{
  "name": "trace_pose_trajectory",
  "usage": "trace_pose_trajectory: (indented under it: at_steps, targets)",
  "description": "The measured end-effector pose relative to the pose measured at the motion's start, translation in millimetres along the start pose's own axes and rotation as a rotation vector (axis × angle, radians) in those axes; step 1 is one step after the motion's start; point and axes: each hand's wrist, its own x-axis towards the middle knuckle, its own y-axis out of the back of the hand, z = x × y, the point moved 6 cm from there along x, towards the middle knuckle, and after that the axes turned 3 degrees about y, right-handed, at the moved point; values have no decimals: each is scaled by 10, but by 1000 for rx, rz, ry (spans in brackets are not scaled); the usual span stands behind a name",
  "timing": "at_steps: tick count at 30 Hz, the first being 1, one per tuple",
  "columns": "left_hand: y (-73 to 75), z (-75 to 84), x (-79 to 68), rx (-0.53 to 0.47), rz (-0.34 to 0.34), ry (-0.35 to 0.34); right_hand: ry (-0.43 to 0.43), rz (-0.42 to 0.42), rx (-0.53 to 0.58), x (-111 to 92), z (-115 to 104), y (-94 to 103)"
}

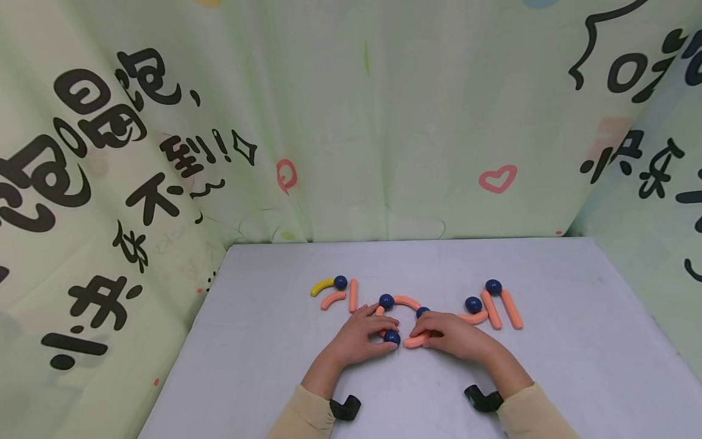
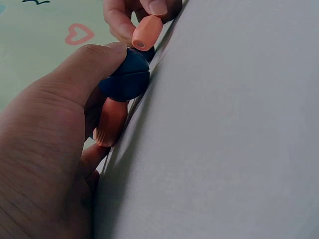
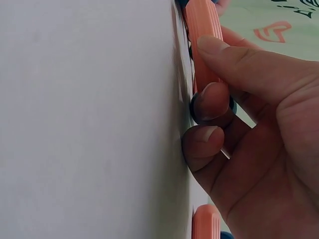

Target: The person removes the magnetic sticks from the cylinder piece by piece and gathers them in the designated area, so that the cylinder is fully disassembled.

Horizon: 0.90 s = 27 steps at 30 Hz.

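In the head view, an open ring of orange magnetic rods and blue balls lies on the table between the hands. My left hand [image 1: 363, 335] holds the ring's near blue ball [image 1: 392, 337], its thumb pressed on it; in the left wrist view an orange rod [image 2: 112, 117] adjoins that ball. My right hand [image 1: 457, 336] pinches an orange rod [image 1: 415, 342] between thumb and fingers, one end pointing at the ball with a small gap. At the ring's far side are a curved orange rod [image 1: 406, 301] and a blue ball [image 1: 386, 301]. Another blue ball [image 1: 422, 311] is partly behind my right fingers.
Left of the ring lie a yellow curved rod [image 1: 322, 286], a blue ball [image 1: 340, 282] and orange rods [image 1: 353, 296]. To the right, two straight orange rods [image 1: 512, 310] meet at a blue ball [image 1: 493, 287]. A printed curtain [image 1: 384, 122] hangs behind the white table [image 1: 263, 341].
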Motion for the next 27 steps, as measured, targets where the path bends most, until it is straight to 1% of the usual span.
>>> trace_pose_trajectory:
  at_steps: [5,13,19,27]
  targets:
    - [11,10,-4,-2,-3,4,9,12,6,-14,-12,25]
    - [17,13,-10,-3,9,-8,10,36,20,-43,-1,82]
    - [22,15,-16,-13,6,-9,-15,74,28,-100,22,188]
    - [30,19,-19,-27,-15,5,-47,134,-1,-252,111,381]
